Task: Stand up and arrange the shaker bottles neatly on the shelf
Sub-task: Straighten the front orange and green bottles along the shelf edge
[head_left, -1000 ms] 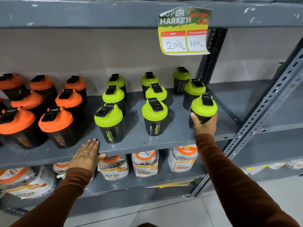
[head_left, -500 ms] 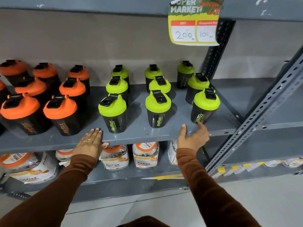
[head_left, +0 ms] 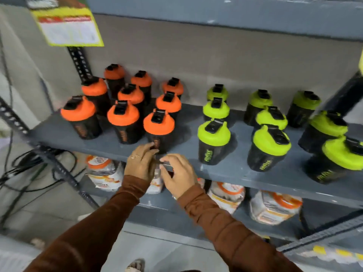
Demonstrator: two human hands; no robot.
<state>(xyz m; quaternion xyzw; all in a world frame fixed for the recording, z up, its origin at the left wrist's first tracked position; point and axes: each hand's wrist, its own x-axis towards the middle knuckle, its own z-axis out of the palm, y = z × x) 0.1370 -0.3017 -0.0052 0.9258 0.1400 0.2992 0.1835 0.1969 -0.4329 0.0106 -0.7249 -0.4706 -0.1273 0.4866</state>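
head view: at frame centre, the left hand [head_left: 139, 166] curls its fingertips against the base of the front orange-lidded shaker bottle [head_left: 158, 130] standing at the grey shelf [head_left: 222, 167] edge; the right hand [head_left: 177, 176] hangs loose, empty, just beside.

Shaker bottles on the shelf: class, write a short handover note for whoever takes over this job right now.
Left hand: fingertips at the base of the front orange-lid bottle, apparently touching it; no firm grasp visible.
Right hand: open, empty, just before the shelf edge.
Orange-lid bottles stand upright in rows on the left; green-lid bottles stand upright on the right.
Done: nothing lies on its side in view.
Left: probably straighten that front orange bottle and check row alignment.
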